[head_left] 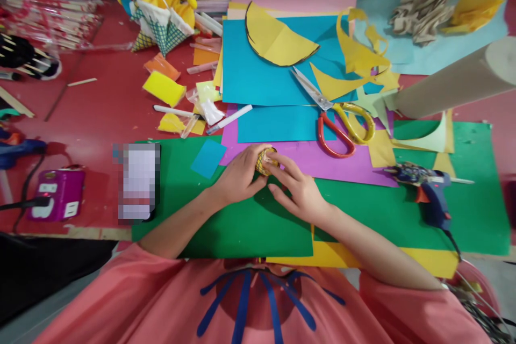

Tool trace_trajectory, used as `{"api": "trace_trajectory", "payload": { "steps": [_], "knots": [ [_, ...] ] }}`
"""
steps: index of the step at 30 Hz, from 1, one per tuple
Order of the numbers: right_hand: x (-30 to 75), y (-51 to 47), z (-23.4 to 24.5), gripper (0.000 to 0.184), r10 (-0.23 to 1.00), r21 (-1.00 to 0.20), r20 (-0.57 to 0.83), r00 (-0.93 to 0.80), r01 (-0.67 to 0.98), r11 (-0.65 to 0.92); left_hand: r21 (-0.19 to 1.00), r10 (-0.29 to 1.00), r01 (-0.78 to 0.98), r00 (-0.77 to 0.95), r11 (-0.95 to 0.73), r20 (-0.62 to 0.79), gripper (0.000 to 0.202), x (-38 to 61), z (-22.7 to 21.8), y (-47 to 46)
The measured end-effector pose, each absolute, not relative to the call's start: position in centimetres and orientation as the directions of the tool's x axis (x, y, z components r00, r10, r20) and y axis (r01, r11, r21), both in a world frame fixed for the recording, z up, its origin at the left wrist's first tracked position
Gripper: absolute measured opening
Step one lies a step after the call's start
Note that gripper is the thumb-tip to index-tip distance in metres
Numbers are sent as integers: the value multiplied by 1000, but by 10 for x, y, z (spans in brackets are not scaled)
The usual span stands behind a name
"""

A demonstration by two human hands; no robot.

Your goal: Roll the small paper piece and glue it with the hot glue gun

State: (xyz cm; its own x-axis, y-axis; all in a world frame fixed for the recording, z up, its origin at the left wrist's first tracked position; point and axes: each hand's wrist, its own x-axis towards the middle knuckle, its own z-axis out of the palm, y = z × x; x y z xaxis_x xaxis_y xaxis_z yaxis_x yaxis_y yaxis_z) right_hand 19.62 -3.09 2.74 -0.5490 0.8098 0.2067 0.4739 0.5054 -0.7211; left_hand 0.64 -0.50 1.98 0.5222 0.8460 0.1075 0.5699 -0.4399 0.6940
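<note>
My left hand (241, 174) is wrapped round a small yellow roll with a dark crisscross pattern (261, 163), its round open end facing up. The fingertips of my right hand (296, 185) touch the rim of that roll, with the fingers spread and otherwise holding nothing. What lies inside the roll is too small to make out. Both hands are above the green paper sheet (245, 231). Beyond them lie scissors (322, 103) with one red and one yellow handle, blades apart, and a folded yellow paper semicircle (278, 37) with dark edges.
A blue glue gun (433, 193) lies at the right, near a thick white cardboard tube (459, 78). At the left are a phone (139, 183) and a purple power socket (56, 193). White pens (229, 120), yellow scraps (355, 54) and a checked cloth craft (163, 13) lie farther back.
</note>
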Motion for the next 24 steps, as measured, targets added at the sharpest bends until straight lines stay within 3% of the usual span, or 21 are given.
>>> {"api": "trace_trajectory", "payload": {
  "steps": [6, 12, 19, 24],
  "knots": [
    [201, -28, 26, 45, 787, -756, 190, -586, 424, 498, 743, 858, 535, 504, -402, 101, 43, 1, 15, -2],
    [200, -29, 27, 51, 701, -749, 262, -663, 319, 581, 774, 887, 516, 445, -367, 124, 30, -3, 14, -4],
    [198, -32, 24, 55, 660, -713, 289, -693, 305, 632, 725, 934, 646, 357, -238, -12, 24, -2, 16, -6],
    [196, -32, 24, 53, 675, -705, 274, -685, 334, 626, 718, 923, 655, 383, -235, -47, 17, -1, 16, -7]
  ]
}}
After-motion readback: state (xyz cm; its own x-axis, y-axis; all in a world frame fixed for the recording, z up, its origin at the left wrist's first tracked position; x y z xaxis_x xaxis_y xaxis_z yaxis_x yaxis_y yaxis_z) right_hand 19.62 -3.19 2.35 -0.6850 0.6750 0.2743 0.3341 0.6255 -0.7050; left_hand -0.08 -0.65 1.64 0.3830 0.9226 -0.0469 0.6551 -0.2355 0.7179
